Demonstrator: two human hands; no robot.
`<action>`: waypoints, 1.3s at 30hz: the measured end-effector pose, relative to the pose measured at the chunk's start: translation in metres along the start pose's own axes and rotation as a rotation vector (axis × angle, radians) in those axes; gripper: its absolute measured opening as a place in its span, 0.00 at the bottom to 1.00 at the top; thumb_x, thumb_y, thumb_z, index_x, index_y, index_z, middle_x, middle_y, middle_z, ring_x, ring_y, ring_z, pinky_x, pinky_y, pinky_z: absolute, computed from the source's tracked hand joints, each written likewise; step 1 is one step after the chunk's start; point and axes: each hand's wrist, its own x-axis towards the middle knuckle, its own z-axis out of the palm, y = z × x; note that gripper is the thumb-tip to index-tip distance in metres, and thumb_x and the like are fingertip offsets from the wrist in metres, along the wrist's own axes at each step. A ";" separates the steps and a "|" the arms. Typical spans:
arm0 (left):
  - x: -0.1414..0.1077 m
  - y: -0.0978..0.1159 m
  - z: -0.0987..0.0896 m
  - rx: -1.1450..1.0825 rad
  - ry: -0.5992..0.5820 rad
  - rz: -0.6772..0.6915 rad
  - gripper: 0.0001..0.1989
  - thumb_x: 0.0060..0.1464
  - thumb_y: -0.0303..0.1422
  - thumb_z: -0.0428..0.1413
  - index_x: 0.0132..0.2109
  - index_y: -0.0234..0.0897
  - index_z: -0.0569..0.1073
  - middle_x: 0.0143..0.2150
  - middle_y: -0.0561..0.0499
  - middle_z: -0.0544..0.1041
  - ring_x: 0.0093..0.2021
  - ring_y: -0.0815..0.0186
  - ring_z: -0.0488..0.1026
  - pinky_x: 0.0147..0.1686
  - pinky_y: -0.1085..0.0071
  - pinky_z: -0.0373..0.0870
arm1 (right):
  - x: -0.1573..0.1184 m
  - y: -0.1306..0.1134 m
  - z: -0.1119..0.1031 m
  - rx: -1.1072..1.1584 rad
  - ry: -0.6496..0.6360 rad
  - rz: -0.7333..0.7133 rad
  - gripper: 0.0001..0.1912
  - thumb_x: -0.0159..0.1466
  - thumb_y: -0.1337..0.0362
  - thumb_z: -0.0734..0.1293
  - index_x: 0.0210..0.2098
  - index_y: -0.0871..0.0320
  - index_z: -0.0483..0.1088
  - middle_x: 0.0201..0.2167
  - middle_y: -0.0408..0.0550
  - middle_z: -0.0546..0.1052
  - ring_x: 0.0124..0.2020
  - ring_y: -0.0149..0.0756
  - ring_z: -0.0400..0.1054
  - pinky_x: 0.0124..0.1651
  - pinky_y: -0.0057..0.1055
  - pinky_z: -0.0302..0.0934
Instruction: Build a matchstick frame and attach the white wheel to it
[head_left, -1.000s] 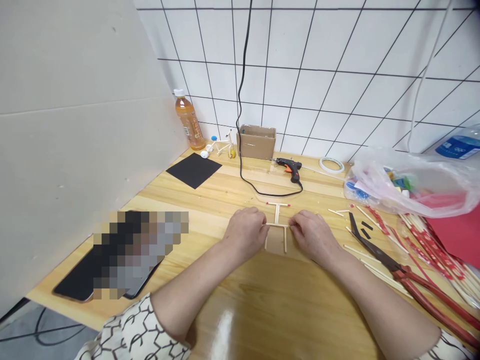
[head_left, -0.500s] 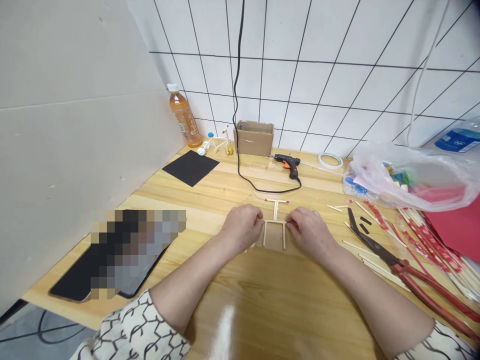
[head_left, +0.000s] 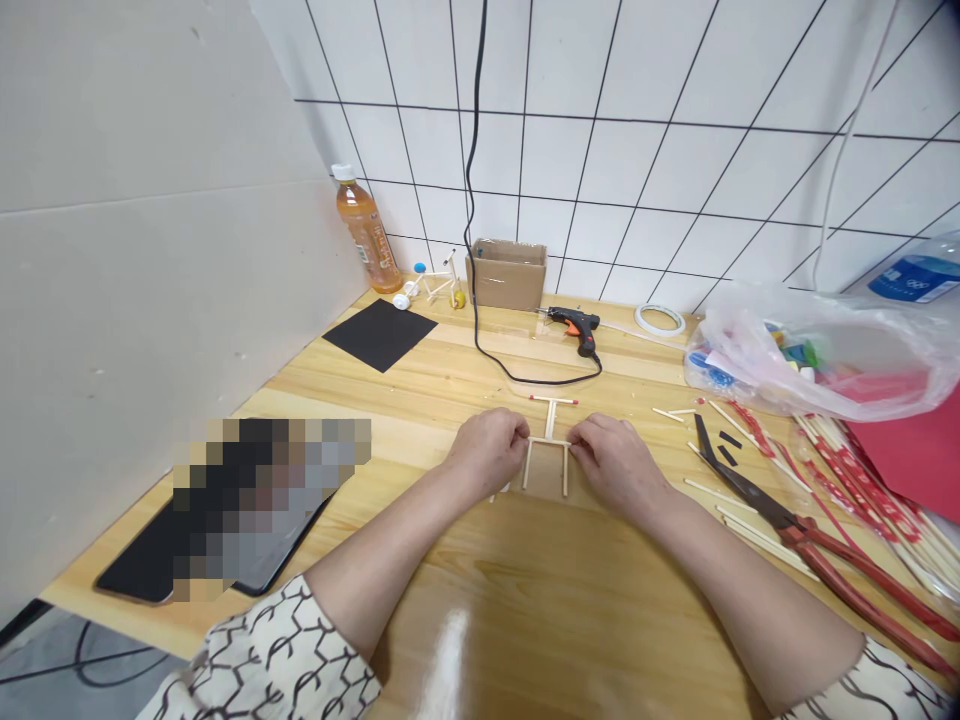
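Note:
On the table before me lies a small stick frame [head_left: 551,420] of thin pale wooden sticks. It has a red-tipped crossbar at the far end, a double stem, a second crossbar and two parallel legs pointing toward me. My left hand [head_left: 486,447] is closed, its fingertips pinching the left end of the near crossbar. At the right end of that bar, the thumb and fingers of my right hand [head_left: 621,462] are pinched together too. The bar's two tips are hidden by my fingers. Some small pale scraps lie beneath my left fingers.
Behind the frame rest a glue gun [head_left: 576,328] with its black cord and a cardboard box [head_left: 507,276]. Scissors [head_left: 780,515] and loose sticks [head_left: 765,540] lie right, near a plastic bag [head_left: 840,350]. Leftward are black card [head_left: 381,335], a bottle [head_left: 369,238] and a stick model [head_left: 442,280].
Both hands keep their hold on the stick frame. Only a very slight shift of the whole view shows.

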 end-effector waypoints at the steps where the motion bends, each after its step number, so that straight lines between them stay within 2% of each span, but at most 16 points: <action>1: 0.000 0.000 0.000 -0.005 -0.001 -0.003 0.10 0.48 0.27 0.50 0.32 0.37 0.76 0.28 0.51 0.76 0.30 0.66 0.70 0.30 0.73 0.62 | 0.000 0.000 0.000 0.002 0.000 0.002 0.08 0.62 0.72 0.60 0.31 0.60 0.71 0.33 0.49 0.74 0.38 0.37 0.66 0.40 0.31 0.53; 14: 0.003 -0.007 0.004 -0.075 -0.001 -0.043 0.09 0.47 0.29 0.51 0.31 0.38 0.76 0.27 0.52 0.76 0.29 0.67 0.70 0.28 0.74 0.62 | 0.002 0.000 0.000 0.075 0.000 0.011 0.07 0.61 0.72 0.61 0.30 0.59 0.70 0.32 0.47 0.74 0.36 0.36 0.66 0.40 0.30 0.54; 26: 0.004 -0.011 0.007 -0.124 0.003 0.006 0.10 0.47 0.29 0.49 0.33 0.37 0.76 0.27 0.53 0.75 0.28 0.68 0.69 0.27 0.75 0.61 | 0.001 0.008 -0.006 0.073 0.012 0.010 0.06 0.60 0.71 0.62 0.30 0.59 0.70 0.30 0.47 0.73 0.35 0.36 0.65 0.38 0.30 0.54; 34: 0.001 -0.006 0.006 -0.086 0.031 0.032 0.11 0.48 0.28 0.50 0.37 0.37 0.76 0.30 0.51 0.76 0.31 0.66 0.71 0.32 0.73 0.63 | -0.001 0.022 -0.010 0.084 -0.009 -0.028 0.07 0.60 0.71 0.61 0.30 0.59 0.70 0.31 0.48 0.73 0.35 0.36 0.66 0.39 0.31 0.56; 39: -0.001 -0.004 0.009 -0.010 0.027 0.101 0.13 0.49 0.27 0.50 0.40 0.38 0.76 0.33 0.50 0.76 0.34 0.65 0.71 0.36 0.72 0.65 | -0.002 0.027 -0.009 0.101 -0.026 -0.049 0.08 0.60 0.72 0.61 0.31 0.58 0.71 0.31 0.48 0.74 0.36 0.36 0.67 0.40 0.31 0.57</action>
